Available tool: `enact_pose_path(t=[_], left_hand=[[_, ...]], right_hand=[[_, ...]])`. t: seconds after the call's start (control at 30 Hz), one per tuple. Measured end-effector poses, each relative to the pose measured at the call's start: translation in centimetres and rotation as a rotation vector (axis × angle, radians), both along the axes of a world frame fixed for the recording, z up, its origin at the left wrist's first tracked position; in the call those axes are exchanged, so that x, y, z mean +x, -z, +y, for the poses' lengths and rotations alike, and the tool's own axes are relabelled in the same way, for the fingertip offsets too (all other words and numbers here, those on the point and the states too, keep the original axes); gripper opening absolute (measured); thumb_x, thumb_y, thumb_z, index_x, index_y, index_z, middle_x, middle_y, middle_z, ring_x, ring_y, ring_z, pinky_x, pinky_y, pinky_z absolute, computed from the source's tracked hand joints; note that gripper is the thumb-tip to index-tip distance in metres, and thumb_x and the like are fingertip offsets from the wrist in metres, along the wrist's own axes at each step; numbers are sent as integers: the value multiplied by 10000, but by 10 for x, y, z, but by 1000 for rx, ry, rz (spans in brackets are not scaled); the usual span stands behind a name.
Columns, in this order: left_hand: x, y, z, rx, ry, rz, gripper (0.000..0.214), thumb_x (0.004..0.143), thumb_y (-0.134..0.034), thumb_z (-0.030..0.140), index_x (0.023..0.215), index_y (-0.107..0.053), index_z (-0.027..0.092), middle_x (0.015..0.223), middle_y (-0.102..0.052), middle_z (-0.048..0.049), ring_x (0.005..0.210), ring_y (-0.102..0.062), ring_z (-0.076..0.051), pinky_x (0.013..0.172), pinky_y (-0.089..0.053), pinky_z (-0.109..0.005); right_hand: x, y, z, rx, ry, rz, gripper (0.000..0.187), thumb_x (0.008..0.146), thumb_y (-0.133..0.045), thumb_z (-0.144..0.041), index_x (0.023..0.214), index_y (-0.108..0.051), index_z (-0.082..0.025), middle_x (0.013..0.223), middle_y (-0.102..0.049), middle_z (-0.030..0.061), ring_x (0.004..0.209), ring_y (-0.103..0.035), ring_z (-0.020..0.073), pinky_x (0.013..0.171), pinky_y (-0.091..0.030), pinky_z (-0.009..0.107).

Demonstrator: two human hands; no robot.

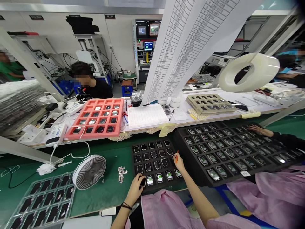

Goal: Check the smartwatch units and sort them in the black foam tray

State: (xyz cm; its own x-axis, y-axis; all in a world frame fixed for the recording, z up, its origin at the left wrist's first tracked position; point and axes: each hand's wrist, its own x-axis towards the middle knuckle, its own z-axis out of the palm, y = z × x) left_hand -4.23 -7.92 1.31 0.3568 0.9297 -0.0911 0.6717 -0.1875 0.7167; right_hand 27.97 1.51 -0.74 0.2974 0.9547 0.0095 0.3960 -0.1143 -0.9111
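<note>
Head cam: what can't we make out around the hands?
All in the head view:
Device in left hand: face hidden by the fingers.
Orange tool in right hand: lower end hidden by the fingers.
Hanging list: text too small, top cut off by the frame edge.

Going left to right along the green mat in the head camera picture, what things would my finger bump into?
Clear plastic tray of black parts → white desk fan → small pile of silvery metal pieces → small black foam tray → big black foam tray
</note>
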Motion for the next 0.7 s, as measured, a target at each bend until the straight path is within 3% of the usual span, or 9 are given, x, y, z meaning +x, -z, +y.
enact_pose_path(t=[0.17, 0.3, 0.5, 0.7], left_hand=[[-5, -7, 2, 47, 148, 155, 627, 716, -447, -5, 1271, -480, 284, 1323, -528, -31, 1185, -505, -206, 1006, -425, -395], [-3, -13, 4, 62, 85, 288, 476, 736, -514, 63, 1179, -552, 232, 1204, -604, -59, 1089, -533, -257, 911, -428, -422], [-2, -7, -9, 80, 26, 368, 436, 833, -501, 96, 1240, -543, 246, 1213, -599, -80, 1136, -500, -283, 926, -384, -464], [-4, 1, -21, 135, 29, 384, 456, 874, -452, 67, 1254, -549, 300, 1292, -561, -69, 1210, -470, -263, 954, -392, -440]], right_hand=[[2, 6, -7, 6, -25, -90, 251, 767, -425, -473, 686, -341, -250, 635, -451, -15, 578, -479, 170, 601, -440, 307], [3, 8, -18, 2, -32, -156, 136, 771, -366, -346, 676, -340, -253, 598, -407, -23, 536, -432, 176, 572, -431, 331], [-8, 13, -39, 53, -71, -219, 53, 728, -424, -273, 753, -454, -236, 828, -560, 95, 883, -546, 291, 804, -451, 457], [-3, 18, -47, 27, -91, -197, 146, 768, -377, -236, 829, -507, -210, 994, -625, 155, 1007, -604, 277, 882, -471, 443]])
